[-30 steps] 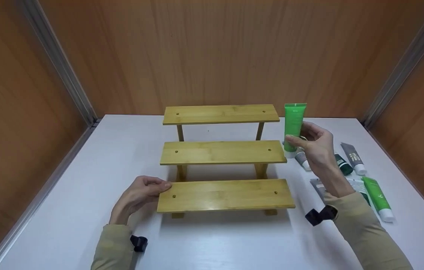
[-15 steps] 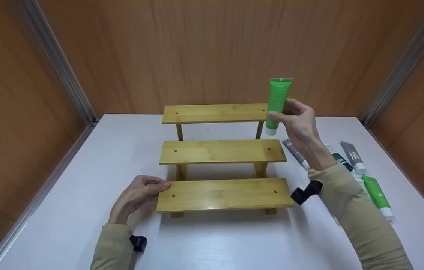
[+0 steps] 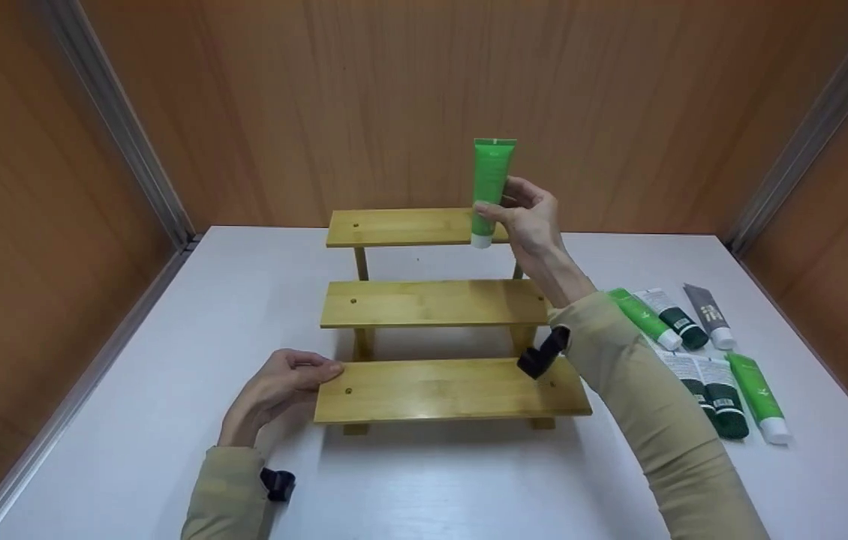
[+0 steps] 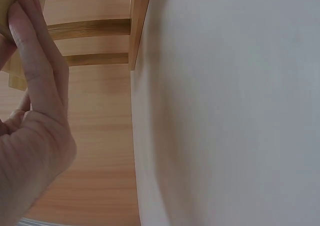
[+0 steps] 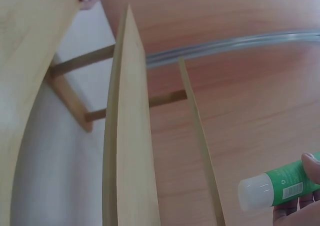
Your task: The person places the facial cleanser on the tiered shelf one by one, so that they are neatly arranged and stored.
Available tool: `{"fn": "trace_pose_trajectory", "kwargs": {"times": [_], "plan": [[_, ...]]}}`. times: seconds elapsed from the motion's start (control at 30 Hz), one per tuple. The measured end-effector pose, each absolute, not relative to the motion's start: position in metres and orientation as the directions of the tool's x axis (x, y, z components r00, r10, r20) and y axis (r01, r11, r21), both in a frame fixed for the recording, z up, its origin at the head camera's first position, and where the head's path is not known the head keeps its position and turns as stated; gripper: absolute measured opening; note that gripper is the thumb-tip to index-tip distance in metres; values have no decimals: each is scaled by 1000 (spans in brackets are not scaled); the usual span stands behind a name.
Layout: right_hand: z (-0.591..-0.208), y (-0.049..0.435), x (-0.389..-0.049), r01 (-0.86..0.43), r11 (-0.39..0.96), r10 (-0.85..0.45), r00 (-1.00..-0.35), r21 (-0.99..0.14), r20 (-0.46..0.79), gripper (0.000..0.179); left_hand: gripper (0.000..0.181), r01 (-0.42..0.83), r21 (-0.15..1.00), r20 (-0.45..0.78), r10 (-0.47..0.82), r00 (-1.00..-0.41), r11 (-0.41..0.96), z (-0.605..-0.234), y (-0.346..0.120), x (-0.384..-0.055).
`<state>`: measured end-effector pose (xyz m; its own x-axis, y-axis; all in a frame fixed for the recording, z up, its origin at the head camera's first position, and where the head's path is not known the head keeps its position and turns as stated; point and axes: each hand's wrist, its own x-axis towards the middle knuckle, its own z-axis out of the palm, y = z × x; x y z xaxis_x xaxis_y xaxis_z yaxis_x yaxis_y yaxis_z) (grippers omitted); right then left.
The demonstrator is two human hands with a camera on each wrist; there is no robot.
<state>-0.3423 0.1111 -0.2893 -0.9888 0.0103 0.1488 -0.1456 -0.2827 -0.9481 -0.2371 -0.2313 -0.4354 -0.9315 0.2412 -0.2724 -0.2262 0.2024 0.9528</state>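
Observation:
A three-step bamboo display shelf (image 3: 435, 304) stands on the white table. My right hand (image 3: 533, 225) pinches a green squeeze tube (image 3: 491, 176) between thumb and fingers, upright with its white cap down. The tube overlaps the right part of the top step (image 3: 401, 227) in the head view. In the right wrist view, the tube's white cap (image 5: 256, 192) shows beside the shelf's edge. At the lower left, my left hand (image 3: 278, 390) grips the left end of the bottom step (image 3: 454, 394), thumb on top. Its fingers (image 4: 42, 68) show against the board in the left wrist view.
On the right of the table (image 3: 116, 420) lie more tubes: a green one (image 3: 758, 394), another green one (image 3: 642, 316), a grey one (image 3: 709, 315) and several white and dark green ones (image 3: 724, 401). Wooden panels (image 3: 424, 97) enclose the back and sides.
My right hand has lifted the green tube from the right side and carried it up and left to the top step. My left hand has stayed at the bottom step.

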Motion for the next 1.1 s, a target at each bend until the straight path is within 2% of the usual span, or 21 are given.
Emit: {"fn": "trace_pose_trajectory", "kwargs": {"times": [0.23, 0.6, 1.1], "plan": [[-291, 73, -357, -189, -285, 5, -981, -940, 196, 45, 39, -237, 955, -276, 237, -932, 181, -434, -229, -234], [-300, 26, -373, -176, -239, 40, -984, -955, 171, 45, 38, -252, 948, -292, 216, -932, 197, -436, -227, -233], [-305, -8, -379, -234, -131, 53, -972, -963, 229, 45, 39, -218, 962, -255, 260, -931, 163, -437, -226, -233]]}}
